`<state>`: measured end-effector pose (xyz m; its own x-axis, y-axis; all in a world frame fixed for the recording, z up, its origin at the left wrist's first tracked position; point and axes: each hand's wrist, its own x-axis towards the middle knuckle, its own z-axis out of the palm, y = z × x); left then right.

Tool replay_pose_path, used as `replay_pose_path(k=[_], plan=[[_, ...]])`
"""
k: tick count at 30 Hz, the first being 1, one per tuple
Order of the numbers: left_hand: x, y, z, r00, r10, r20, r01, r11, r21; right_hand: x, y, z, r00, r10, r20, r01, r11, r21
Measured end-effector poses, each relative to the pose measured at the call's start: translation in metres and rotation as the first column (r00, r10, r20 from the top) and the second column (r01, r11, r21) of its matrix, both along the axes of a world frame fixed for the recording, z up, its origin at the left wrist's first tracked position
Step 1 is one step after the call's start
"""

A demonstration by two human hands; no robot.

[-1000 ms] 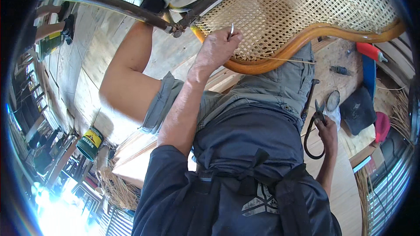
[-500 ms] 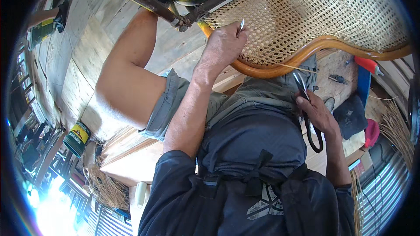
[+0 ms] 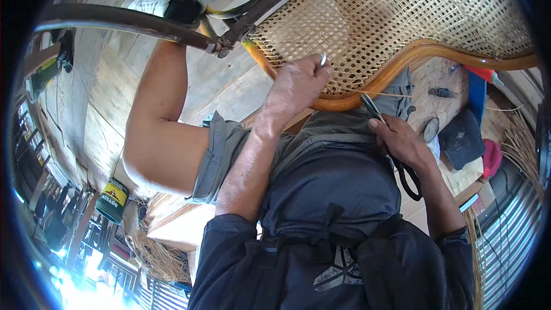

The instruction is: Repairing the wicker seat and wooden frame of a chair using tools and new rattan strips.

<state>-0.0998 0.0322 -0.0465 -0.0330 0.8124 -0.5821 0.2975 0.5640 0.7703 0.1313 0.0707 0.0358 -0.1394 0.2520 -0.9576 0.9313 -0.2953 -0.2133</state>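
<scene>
The left hand [image 3: 295, 83] is closed, pinching a small pale strand end against the cane panel [image 3: 390, 23]; what it grips is hard to make out. Just right of it, the right hand [image 3: 399, 140] grips black-handled scissors [image 3: 396, 149], blades touching the wooden frame [image 3: 402, 66]. Farther right lies a dark cap [image 3: 462, 138].

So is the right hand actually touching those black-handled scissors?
Touching. The head view shows the right hand gripping the scissors, fingers wrapped over them, black handle loops hanging below the palm.
</scene>
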Motion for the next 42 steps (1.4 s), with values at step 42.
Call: replay_pose_path(k=[42], plan=[[0.020, -0.009, -0.011, 0.998, 0.043, -0.039, -0.035, 0.982, 0.188, -0.050, 0.019, -0.030, 0.914, 0.227, 0.335, -0.379, 0.774, 0.508]])
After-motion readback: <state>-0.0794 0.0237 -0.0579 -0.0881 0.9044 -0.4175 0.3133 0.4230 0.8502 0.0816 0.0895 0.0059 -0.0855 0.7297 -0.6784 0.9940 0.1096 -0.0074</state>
